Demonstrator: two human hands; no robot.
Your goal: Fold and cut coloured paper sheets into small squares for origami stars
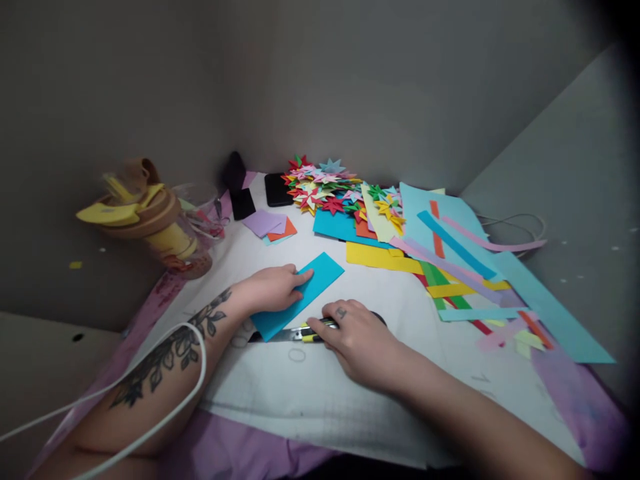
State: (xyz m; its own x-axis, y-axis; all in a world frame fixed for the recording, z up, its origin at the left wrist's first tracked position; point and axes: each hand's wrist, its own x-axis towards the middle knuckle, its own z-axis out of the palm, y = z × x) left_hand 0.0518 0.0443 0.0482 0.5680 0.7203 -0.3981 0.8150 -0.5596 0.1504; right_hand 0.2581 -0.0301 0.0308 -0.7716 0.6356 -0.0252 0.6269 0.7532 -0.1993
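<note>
A folded-looking piece of blue paper [321, 272] lies at a slant on the white sheet in front of me. My left hand [270, 290] is on it, index finger and thumb pressed to its surface, the other fingers curled and partly hidden. My right hand [357, 337] is closed around a utility knife [313, 331] with a yellow and black handle. The knife lies low over the sheet, its blade out and pointing left. The blade meets the lower left end of the blue paper; whether it is inside a fold I cannot tell.
Several folded paper stars [325, 183] are heaped at the back. Coloured strips [455, 247] and light blue sheets [560, 307] lie at right. Purple squares [263, 223], a black phone [279, 190] and a jar [185, 253] stand or lie back left. A white cable [203, 360] crosses my left forearm.
</note>
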